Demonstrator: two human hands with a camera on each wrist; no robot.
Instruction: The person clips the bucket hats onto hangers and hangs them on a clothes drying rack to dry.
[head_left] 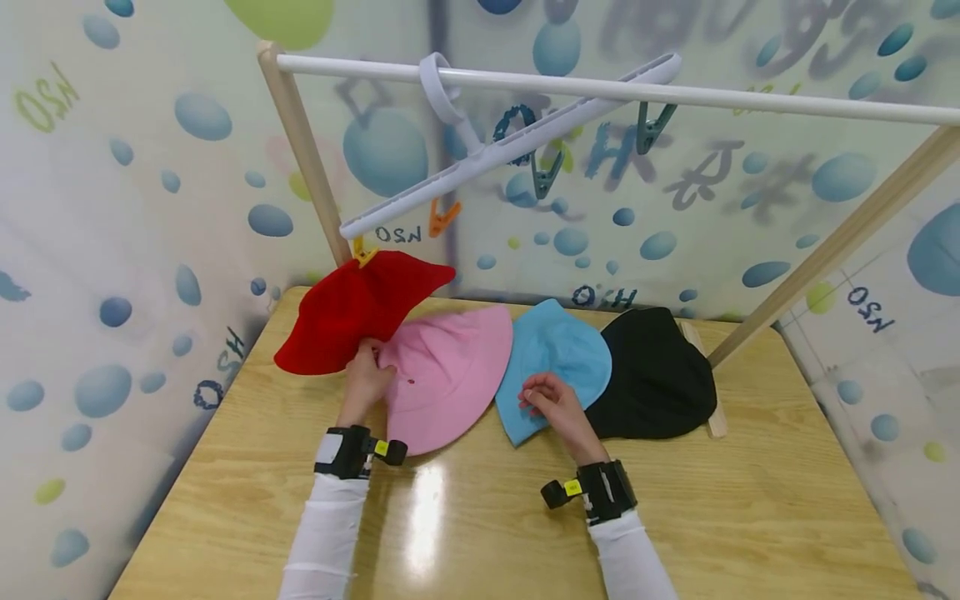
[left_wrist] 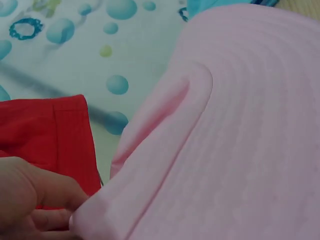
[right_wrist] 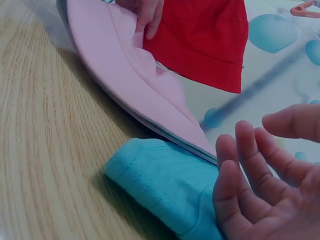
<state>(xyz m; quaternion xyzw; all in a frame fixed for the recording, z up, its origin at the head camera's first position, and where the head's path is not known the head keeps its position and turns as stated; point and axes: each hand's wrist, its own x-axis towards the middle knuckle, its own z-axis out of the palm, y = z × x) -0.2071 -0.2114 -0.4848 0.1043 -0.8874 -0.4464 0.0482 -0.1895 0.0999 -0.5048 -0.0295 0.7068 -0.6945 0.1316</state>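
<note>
Red hat [head_left: 352, 312]: at 9 o'clock in the row, its upper edge pinched in a yellow clip [head_left: 363, 250] of the white hanger [head_left: 510, 146], so it hangs with the lower brim at the tabletop [head_left: 480, 517].
Left hand [head_left: 366, 379]: at 8 o'clock from the scene's middle. Its fingers pinch the edge of the pink hat where it meets the red brim; the left wrist view shows fingertips [left_wrist: 75, 217] curled against pink cloth, with red just behind.
Pink hat [head_left: 446, 375]: flat on the tabletop beside the red hat at 3 o'clock of it, its near edge lifted by the left hand, judging by the folded brim [right_wrist: 137, 37] in the right wrist view.
Blue hat [head_left: 555, 350]: next in the row, tucked under the pink hat's edge on one side and lying over the black hat on the other, so the 4 hats overlap like tiles.
Right hand [head_left: 551, 408]: at 5 o'clock of the blue hat, resting on its lower brim. The fingers [right_wrist: 250, 150] are loosely bent and spread, holding nothing that I can see.
Black hat [head_left: 656, 375]: at 3 o'clock, the last in the row, untouched.
Rail [head_left: 600, 87]: at 12 o'clock, carrying the tilted hanger, whose orange clip [head_left: 442, 218] and 2 green clips [head_left: 600, 150] hang free.
</note>
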